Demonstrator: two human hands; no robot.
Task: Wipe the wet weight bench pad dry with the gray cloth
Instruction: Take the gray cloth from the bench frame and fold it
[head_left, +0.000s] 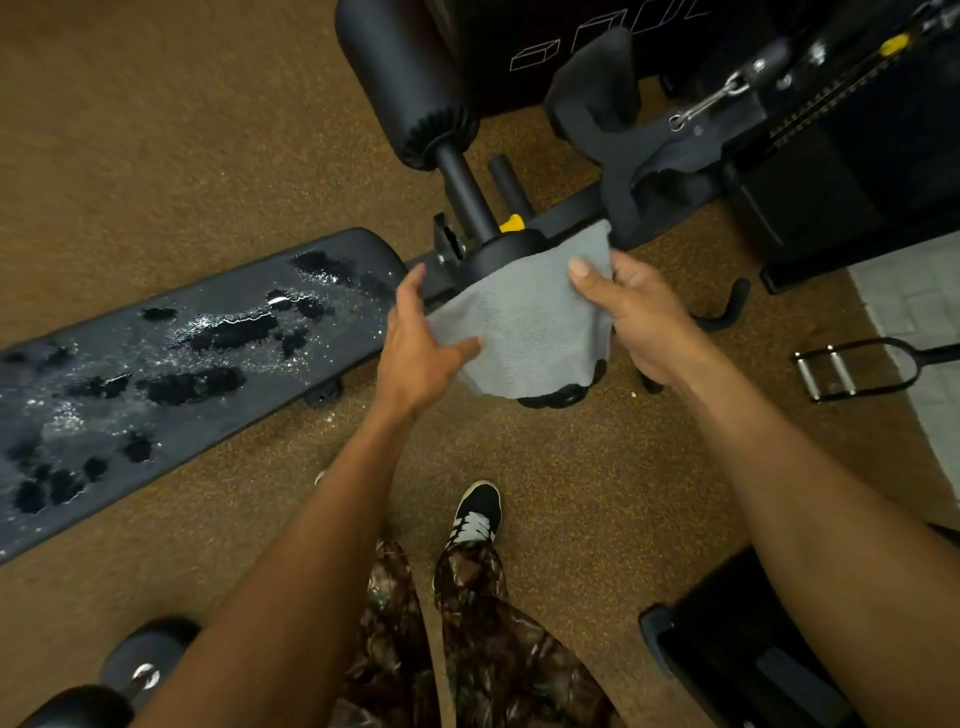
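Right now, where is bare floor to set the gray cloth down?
Open brown speckled floor lies beyond the wet black bench pad, left of the black foam roller, and between pad and black-and-white shoe. Crowded on the right: metal cable handle, black machine base.

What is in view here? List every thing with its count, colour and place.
weight bench pad: one, black, puddled, left.
gray cloth: one, gray, centre, held up.
roller pad: one, black, top centre.
knob: one, yellow, just above the cloth.
cable handle: one, black and chrome, far right.
floor: one, brown, underneath.
shoe: one, black and white, bottom centre.
left hand: one, pinching the cloth's left edge.
right hand: one, gripping the cloth's right edge.
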